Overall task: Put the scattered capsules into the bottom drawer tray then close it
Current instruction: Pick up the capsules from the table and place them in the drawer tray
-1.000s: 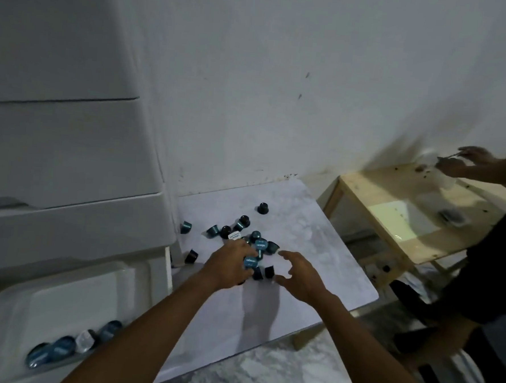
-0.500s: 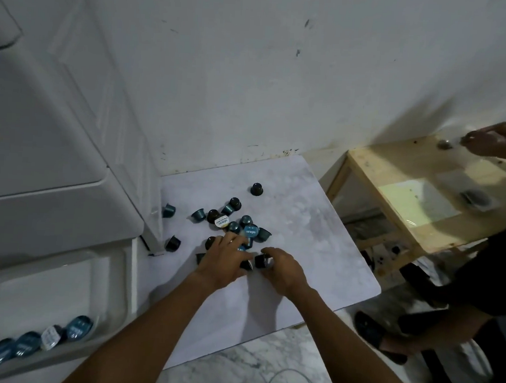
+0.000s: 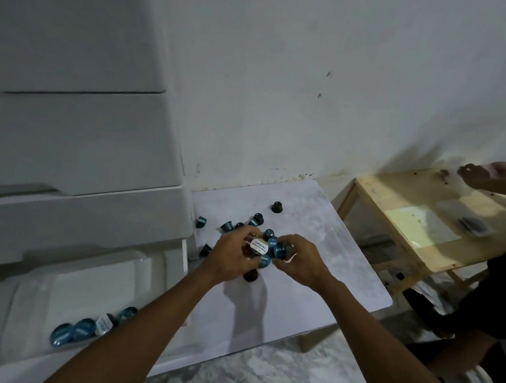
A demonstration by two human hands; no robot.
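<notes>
1. Both hands cupped around a bunch of capsules (image 3: 267,250) held just above the marble-look table (image 3: 315,269); left hand (image 3: 231,256) curls in from one side, right hand (image 3: 299,260) from the other, fingers closed on the bunch
2. Held capsules: small truncated cones, mostly teal-blue; one shows a white foil lid (image 3: 258,246) with dark print facing up toward the camera, tilted slightly. Others in the bunch lie at mixed angles, lids facing different ways
3. Loose capsules on the table beyond the hands: a black capsule (image 3: 277,207) standing upright farthest out, more teal and black ones (image 3: 257,219) just beyond the fingertips, two teal ones on their sides (image 3: 201,222) beyond the left hand
4. One black capsule (image 3: 250,275) lies on the table directly below the hands, one (image 3: 205,250) just left of the left hand
5. Bottom drawer tray (image 3: 98,276) pulled open, left of the left forearm; a row of teal capsules (image 3: 82,329) plus one white-lidded lies on its side along the near edge, lids facing the camera
6. Count inside the grip cannot be told; fingers cover most of it. Lid print unreadable
7. Another person's hand (image 3: 483,176) over a wooden table (image 3: 408,206) far right, blurred
</notes>
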